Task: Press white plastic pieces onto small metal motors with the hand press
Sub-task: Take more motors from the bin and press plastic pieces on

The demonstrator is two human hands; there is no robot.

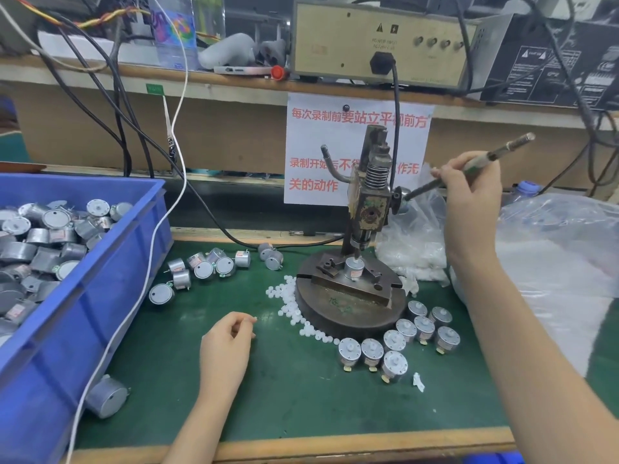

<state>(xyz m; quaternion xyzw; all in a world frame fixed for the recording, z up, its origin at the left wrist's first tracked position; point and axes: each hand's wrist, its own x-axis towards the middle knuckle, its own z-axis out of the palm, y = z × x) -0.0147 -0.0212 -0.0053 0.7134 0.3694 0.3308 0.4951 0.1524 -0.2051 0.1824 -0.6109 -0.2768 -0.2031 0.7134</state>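
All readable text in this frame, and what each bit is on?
"每次录制前要站立平视前方": red, top line of the paper sign.
"录制开始后不…作无" / "关的动作": same sign, middle hidden behind the hand press.
"POWER": beige box on the shelf, under two warning triangles; the rest is blurred.
Green sticker and black box labels: too small to read.

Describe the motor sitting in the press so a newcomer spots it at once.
Find the hand press on its round dark base, mid green mat. The motor stands upright on the base's metal plate, directly under the ram. It alone sits raised on the press; every other motor lies on the mat or in the blue bin.
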